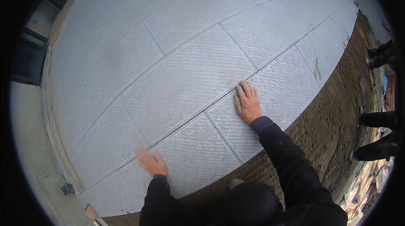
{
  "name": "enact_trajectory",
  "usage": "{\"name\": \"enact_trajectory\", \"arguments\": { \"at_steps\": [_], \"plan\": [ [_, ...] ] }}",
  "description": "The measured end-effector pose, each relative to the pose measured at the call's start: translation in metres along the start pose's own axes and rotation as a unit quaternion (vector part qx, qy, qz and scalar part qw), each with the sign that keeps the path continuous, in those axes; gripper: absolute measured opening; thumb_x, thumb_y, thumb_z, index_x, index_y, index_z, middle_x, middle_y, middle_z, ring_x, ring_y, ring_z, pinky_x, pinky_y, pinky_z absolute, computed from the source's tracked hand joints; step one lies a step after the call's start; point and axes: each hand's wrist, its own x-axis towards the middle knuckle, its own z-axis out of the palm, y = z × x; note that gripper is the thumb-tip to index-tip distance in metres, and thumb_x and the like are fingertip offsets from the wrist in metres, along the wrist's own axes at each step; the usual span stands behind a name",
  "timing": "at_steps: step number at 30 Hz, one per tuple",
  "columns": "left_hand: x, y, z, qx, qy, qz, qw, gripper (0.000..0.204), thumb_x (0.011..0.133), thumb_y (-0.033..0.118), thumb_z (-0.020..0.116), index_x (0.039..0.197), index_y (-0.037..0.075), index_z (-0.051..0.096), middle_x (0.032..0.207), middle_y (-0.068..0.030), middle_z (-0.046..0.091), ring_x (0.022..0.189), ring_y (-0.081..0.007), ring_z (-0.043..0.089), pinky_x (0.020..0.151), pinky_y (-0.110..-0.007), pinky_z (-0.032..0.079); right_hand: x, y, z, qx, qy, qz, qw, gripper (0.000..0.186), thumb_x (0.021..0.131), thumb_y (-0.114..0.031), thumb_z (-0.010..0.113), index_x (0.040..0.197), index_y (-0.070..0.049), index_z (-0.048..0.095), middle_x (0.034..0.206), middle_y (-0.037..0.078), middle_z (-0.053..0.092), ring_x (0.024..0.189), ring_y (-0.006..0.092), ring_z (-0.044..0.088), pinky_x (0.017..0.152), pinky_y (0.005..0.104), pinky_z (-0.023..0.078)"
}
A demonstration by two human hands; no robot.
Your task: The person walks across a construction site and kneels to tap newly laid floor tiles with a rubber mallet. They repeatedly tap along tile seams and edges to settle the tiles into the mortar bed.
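Large grey grooved paving slabs lie in rows, with narrow straight joints between them. My right hand (248, 102) rests on a near-row slab (276, 86), its fingers stretched out and their tips at the long joint (219, 100). Over the slab to its left (194, 148) is my left hand (152, 162), thumb apart from the fingers and fingertips near the same joint. Those fingers are blurred by motion, and I cannot tell whether they touch the stone. Neither hand shows anything held.
Bare brown soil (325, 112) borders the slabs' near and right edge. Dark-clothed legs of people (379, 137) stand at the right, beside a crumpled patterned sheet (367, 188). A pale wall (29, 112) with a dark window (29, 55) runs along the left.
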Motion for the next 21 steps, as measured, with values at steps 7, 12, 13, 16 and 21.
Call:
{"name": "enact_trajectory", "arguments": {
  "at_steps": [7, 12, 13, 16, 21],
  "plan": [
    [0.016, 0.043, 0.037, 0.0, -0.026, 0.042, 0.999, 0.074, 0.108, 0.031, 0.051, 0.164, -0.012, 0.026, 0.174, -0.0312, 0.021, 0.163, -0.0444, 0.017, 0.13, -0.058, 0.013, -0.004, 0.015, -0.019, -0.007, -0.077, 0.05, 0.996, 0.051, 0.098, -0.015, 0.069, 0.142, 0.004, 0.055, 0.153, 0.022, 0.049, 0.15, 0.0406, 0.042, 0.123, 0.0529, 0.036],
    [0.01, 0.038, 0.061, 0.009, 0.013, 0.033, 0.999, 0.073, 0.109, 0.031, 0.05, 0.164, -0.011, 0.026, 0.173, -0.0304, 0.022, 0.162, -0.0432, 0.019, 0.131, -0.057, 0.014, 0.042, -0.036, 0.062, 0.097, -0.101, -0.154, 0.978, 0.06, 0.103, -0.031, 0.067, 0.146, 0.006, 0.05, 0.158, 0.023, 0.046, 0.153, 0.0377, 0.038, 0.126, 0.0508, 0.031],
    [0.008, 0.037, 0.062, 0.01, 0.01, 0.03, 0.999, 0.073, 0.109, 0.031, 0.05, 0.164, -0.011, 0.026, 0.173, -0.0301, 0.023, 0.162, -0.043, 0.019, 0.131, -0.057, 0.014, 0.045, -0.026, 0.065, 0.068, -0.106, -0.125, 0.984, 0.06, 0.103, -0.032, 0.065, 0.147, 0.006, 0.05, 0.158, 0.023, 0.046, 0.153, 0.0376, 0.038, 0.127, 0.0511, 0.031],
    [0.007, 0.033, 0.061, 0.008, 0.007, 0.035, 0.999, 0.073, 0.109, 0.031, 0.05, 0.165, -0.01, 0.026, 0.174, -0.0288, 0.023, 0.162, -0.043, 0.02, 0.131, -0.056, 0.014, 0.038, 0.073, 0.022, -0.044, -0.002, -0.064, 0.997, 0.059, 0.107, -0.034, 0.058, 0.147, 0.008, 0.049, 0.16, 0.024, 0.046, 0.153, 0.039, 0.038, 0.127, 0.0521, 0.03],
    [0.007, 0.019, 0.046, 0.07, -0.001, 0.072, 0.995, 0.071, 0.112, 0.036, 0.047, 0.166, -0.006, 0.026, 0.173, -0.0255, 0.027, 0.16, -0.0409, 0.025, 0.129, -0.052, 0.019, -0.152, 0.296, -0.188, -0.313, 0.156, 0.598, 0.721, 0.05, 0.103, -0.024, 0.062, 0.141, 0.008, 0.053, 0.147, 0.028, 0.057, 0.139, 0.0423, 0.053, 0.114, 0.0493, 0.044]
  ]
}}
